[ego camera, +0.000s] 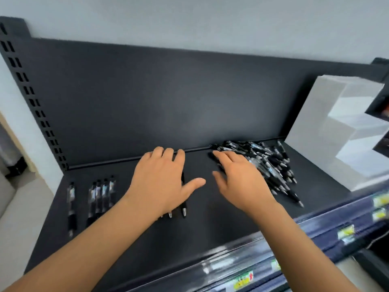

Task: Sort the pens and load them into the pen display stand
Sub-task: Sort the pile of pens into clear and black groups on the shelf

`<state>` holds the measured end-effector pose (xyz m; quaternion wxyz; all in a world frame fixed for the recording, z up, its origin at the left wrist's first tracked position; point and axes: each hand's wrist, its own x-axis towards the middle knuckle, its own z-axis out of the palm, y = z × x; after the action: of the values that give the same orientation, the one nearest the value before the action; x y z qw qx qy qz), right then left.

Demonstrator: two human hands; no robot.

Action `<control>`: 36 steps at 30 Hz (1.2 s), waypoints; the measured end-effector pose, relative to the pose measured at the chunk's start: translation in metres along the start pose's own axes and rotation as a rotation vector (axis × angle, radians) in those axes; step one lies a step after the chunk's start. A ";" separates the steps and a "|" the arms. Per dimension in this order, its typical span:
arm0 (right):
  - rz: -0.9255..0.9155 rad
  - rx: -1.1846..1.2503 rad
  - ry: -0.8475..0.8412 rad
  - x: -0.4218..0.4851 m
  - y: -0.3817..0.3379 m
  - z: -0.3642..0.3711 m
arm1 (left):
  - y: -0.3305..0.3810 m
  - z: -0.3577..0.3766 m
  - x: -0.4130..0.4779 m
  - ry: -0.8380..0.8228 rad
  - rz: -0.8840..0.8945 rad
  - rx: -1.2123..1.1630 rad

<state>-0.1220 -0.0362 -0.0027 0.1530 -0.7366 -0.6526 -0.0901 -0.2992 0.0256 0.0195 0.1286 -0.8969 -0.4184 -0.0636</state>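
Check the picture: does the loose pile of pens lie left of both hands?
No, the pile lies on the right of the shelf, by the right hand.

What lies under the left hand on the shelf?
Under the left hand lie a few black pens; only their metal tips show. The hand covers the rest, so their number is unclear.

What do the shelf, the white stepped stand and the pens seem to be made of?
Shelf: likely painted metal, matte black; its slotted upright suggests steel racking. White stepped stand: probably plastic or acrylic, smooth with soft sheen. Pens: plastic, clear barrels, black grips; the shiny tips look metallic.
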 end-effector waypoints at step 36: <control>0.290 0.426 -0.287 0.073 0.299 0.022 | 0.274 0.034 0.158 0.050 -0.246 -0.241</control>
<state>0.1822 0.0088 -0.0313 0.2217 -0.7788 -0.5595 0.1770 0.0127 -0.0178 -0.0267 0.0218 -0.8461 -0.5108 -0.1509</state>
